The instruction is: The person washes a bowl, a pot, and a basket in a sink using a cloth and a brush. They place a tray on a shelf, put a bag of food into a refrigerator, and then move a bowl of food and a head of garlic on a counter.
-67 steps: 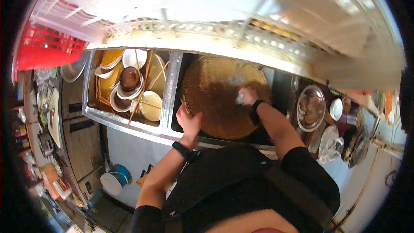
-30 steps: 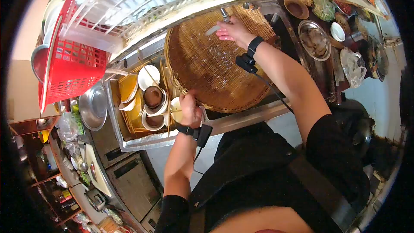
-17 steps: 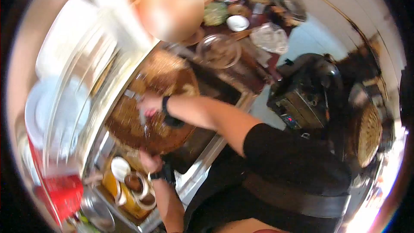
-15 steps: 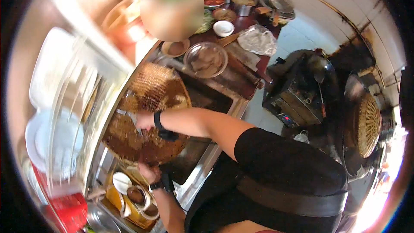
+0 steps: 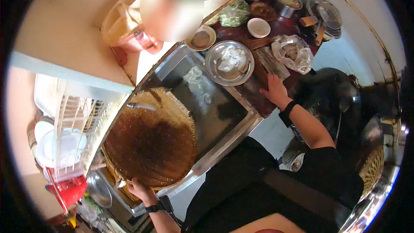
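My left hand is closed on the near rim of a large round woven bamboo tray, brown and dark in its middle. The tray rests at the left end of a metal sink, below a tap. Off to the right, my right hand lies on the dark red tabletop with its thumb spread from the fingers. Its fingertips are at the near end of a cleaver, whose handle is mostly hidden by the hand. Close by sits a metal bowl with something white in it.
The sink holds dark water. Behind the cleaver are a plastic bag, a small white bowl and several food containers. A dish rack stands at left, with a red basket below. A wok is at right.
My right hand has left the bamboo tray under the tap and moved right to the tabletop by the cleaver. My left hand stays at the tray's rim. The view has shifted.
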Tool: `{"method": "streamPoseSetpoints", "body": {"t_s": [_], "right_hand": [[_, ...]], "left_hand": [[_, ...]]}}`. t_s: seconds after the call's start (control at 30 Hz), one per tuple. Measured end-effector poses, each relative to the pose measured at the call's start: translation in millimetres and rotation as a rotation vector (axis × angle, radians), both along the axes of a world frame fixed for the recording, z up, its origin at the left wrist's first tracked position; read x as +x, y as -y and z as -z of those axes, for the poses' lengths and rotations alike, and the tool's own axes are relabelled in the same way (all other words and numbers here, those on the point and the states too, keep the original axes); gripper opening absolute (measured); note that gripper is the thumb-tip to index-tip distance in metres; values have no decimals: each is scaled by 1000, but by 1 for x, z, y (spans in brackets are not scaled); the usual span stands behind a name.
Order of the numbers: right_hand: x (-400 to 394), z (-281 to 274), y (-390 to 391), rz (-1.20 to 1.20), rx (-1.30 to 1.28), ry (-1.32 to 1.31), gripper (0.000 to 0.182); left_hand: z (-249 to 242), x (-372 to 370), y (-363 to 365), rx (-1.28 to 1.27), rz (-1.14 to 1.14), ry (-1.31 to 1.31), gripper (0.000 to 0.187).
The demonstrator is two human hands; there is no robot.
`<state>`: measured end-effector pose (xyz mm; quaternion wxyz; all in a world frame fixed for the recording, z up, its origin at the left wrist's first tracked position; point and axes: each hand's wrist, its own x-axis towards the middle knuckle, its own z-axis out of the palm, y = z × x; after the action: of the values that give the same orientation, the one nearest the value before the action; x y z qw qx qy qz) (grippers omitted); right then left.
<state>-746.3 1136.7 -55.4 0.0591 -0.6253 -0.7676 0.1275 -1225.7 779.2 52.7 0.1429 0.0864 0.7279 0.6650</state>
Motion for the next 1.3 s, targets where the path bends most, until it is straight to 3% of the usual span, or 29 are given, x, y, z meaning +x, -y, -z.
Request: {"method": "streamPoseSetpoints", "body": {"t_s": [0.1,0.17,0.2,0.27,0.3,0.33,0.37,0.43,0.47,0.53,0.63,0.67,0.7,0.77,0.87,0.93,0.97,1.03,1.07,1.17,1.23,1.3], "right_hand": [[14,29,-10,17,-65,-57,62],[32,37,-7,-109,286,-137,63],[48,32,-5,-48,139,-147,60],[67,-38,6,-33,-105,-192,61],[83,-48,24,-54,-28,-246,58],[63,-107,46,-16,-146,-353,55],[69,-112,65,4,2,-235,52],[33,-149,94,35,-9,-303,51],[18,-157,104,71,-105,-460,51],[-15,-154,122,61,-278,-672,51],[-112,-166,131,-76,-919,-788,53],[-138,-137,128,-323,-869,-856,53],[-165,-110,131,-416,-997,-988,52],[-223,-117,140,-356,-1294,-975,54],[-281,-103,165,-230,-1397,-1111,61],[-304,-83,174,80,-1439,-1186,54],[-307,-71,173,94,-1442,-1183,54],[-313,-54,164,-106,-1472,-1076,42],[-309,-63,163,-154,-1467,-1030,37],[-307,-82,165,-322,-1492,-1043,35],[-313,-107,164,-245,-1501,-1116,35],[-320,-111,147,-460,-1590,-1130,36]], "left_hand": [[9,-28,26,-125,70,-53,21],[-5,-28,17,-157,93,-39,21],[-15,-23,13,-156,41,34,25],[19,-53,43,-126,30,13,22],[21,-56,47,-92,39,-8,23],[23,-58,52,-96,34,17,22],[24,-58,54,-94,29,46,22],[11,-45,42,-55,-14,134,23],[19,-52,44,-87,-43,155,23],[35,-63,43,-108,-68,186,23],[52,-66,16,-46,141,303,33],[55,-57,1,-3,218,287,40],[59,-49,-7,38,292,269,48],[80,-45,-12,0,364,339,53],[86,-31,-30,-6,456,378,57],[91,-38,-34,-11,487,390,61],[92,-45,-31,-18,490,401,61],[91,-52,-31,-102,615,353,61],[84,-48,-31,-55,573,393,62],[85,-51,-28,-70,608,307,59],[81,-52,-27,-94,587,316,59],[81,-49,-27,-117,573,328,59]]}}
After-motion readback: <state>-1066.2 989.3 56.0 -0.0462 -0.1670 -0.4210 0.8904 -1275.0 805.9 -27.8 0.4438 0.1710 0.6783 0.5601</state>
